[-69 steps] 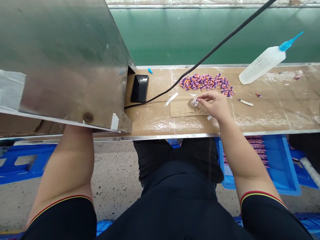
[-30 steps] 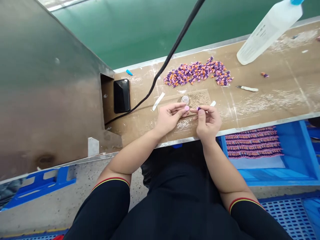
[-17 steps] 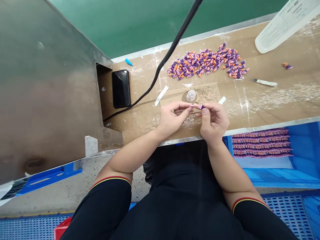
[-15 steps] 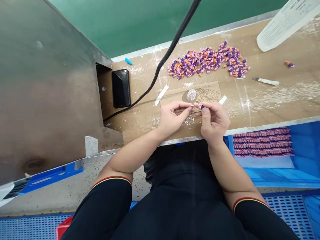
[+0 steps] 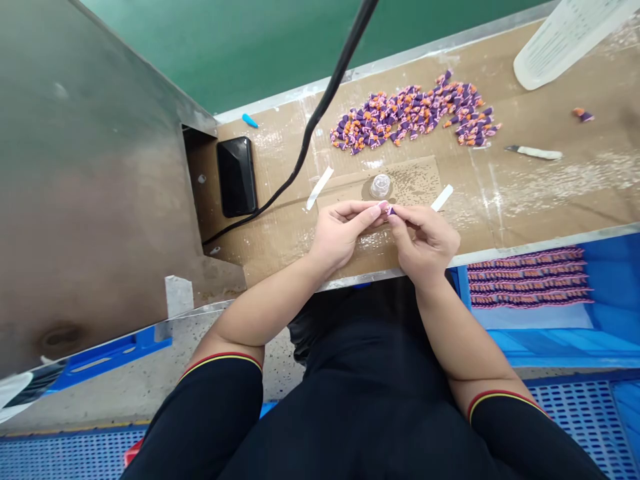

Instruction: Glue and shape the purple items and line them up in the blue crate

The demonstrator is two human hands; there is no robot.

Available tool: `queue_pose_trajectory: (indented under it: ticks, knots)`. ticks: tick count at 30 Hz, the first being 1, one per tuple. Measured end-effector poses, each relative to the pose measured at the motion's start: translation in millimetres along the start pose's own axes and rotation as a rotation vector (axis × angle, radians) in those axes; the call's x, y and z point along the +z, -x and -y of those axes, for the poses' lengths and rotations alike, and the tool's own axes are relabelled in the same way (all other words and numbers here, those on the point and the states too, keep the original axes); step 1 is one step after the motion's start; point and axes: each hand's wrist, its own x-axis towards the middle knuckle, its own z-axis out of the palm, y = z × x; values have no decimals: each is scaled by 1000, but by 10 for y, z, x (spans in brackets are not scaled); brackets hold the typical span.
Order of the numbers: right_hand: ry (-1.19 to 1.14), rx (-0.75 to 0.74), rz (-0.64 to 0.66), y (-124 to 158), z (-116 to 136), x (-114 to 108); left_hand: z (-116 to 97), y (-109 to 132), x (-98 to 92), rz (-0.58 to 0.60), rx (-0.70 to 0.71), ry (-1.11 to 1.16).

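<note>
My left hand [image 5: 345,230] pinches a tiny pink piece [image 5: 383,205] between thumb and forefinger. Touching that piece from the other side is a small purple piece [image 5: 391,211], gripped in the fingertips of my right hand [image 5: 425,239]. Fingers cover most of both pieces, so their exact shape is hidden. Just beyond my fingertips a small clear cup [image 5: 381,186] stands on a flat cardboard piece [image 5: 345,192]. Farther back lies a heap of small purple, pink and orange figures [image 5: 410,117].
A craft knife [image 5: 535,153] and a single figure [image 5: 583,115] lie right, near a translucent container [image 5: 545,60]. A black phone [image 5: 237,177] lies left; a black cable [image 5: 320,100] crosses the view. A blue crate [image 5: 610,280] below right holds rows of figures [image 5: 530,280].
My right hand has moved left, bringing the purple piece against the pink one in my left hand. The view has shifted slightly.
</note>
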Motion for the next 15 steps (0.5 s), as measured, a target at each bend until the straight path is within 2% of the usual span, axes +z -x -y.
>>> queue_pose_trajectory:
  ticks: [4,15]
  knots:
    - [5,-22,2,-11,7,-1,10,-1,0,2,47,-39]
    - [61,58,36,19,-44,-19,-9,52,-44,90,263,-268]
